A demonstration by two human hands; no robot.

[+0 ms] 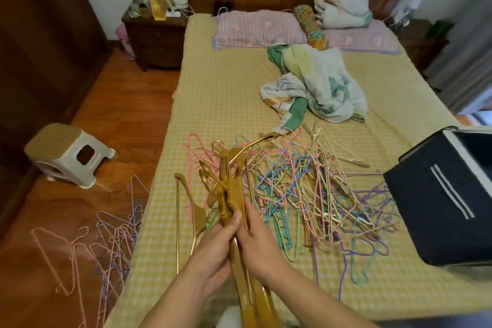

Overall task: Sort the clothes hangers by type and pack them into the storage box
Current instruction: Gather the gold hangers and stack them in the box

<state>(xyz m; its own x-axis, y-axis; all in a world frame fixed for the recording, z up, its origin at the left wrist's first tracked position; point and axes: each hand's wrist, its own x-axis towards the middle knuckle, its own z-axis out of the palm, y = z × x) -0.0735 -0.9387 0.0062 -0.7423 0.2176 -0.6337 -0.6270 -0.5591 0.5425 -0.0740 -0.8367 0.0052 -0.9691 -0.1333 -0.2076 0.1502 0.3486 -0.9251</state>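
Hangers of gold plastic [231, 194] are sitting bunched in both of your hands over the near edge of the bed [213, 93]. Your left hand [217, 244] is curling its fingers round the bundle from the left, thumb lying up along the stems. Your right hand [257, 238] is gripping the same bundle from the right, index finger stretched up the stack. The two hands are touching each other around it, and the hooks are fanning out above your knuckles.

One more gold hanger [186, 210] is lying flat on the yellow checked sheet just left of the bundle. Beyond and to the right, a tangled heap of thin wire hangers [319, 194] in pink, blue, green, purple and cream is spreading across the sheet. The dark storage box [439, 210] is standing open on the right edge of the bed, just beside that heap. More pink and purple wire hangers [106, 242] are lying scattered on the wooden floor to your left, near a plastic stool [68, 152]. Crumpled bedding [319, 83] is lying mid-bed.
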